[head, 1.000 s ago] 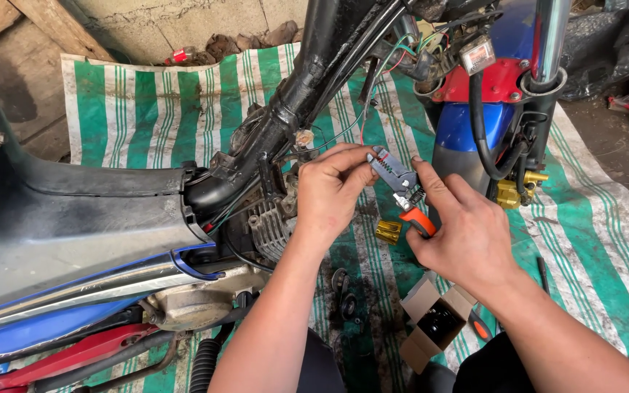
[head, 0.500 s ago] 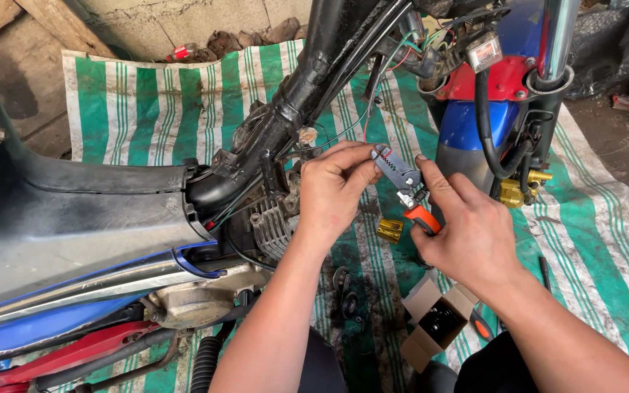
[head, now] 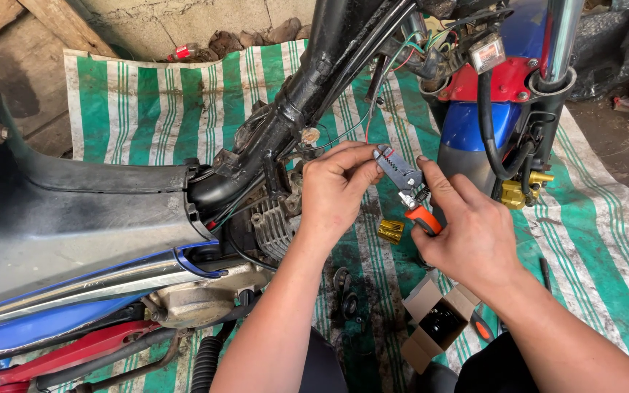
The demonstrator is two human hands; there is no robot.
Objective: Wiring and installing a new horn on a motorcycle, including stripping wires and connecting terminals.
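If your right hand (head: 475, 240) squeezes the orange-handled wire stripper (head: 402, 182) too hard, it may cut the thin wire (head: 364, 127) rather than strip it. Your left hand (head: 336, 189) pinches that wire at the tool's head, just beside the motorcycle frame (head: 307, 94); both hands are clamped, nearly touching.

A rough, makeshift repair spot — probably a backyard workshop. A stripped motorcycle (head: 183, 218) lies on a green-striped tarp (head: 147, 109) over dirt, bare concrete wall (head: 183, 14) at twelve o'clock, loose parts (head: 391, 231) and an open carton (head: 434, 327) at five o'clock.
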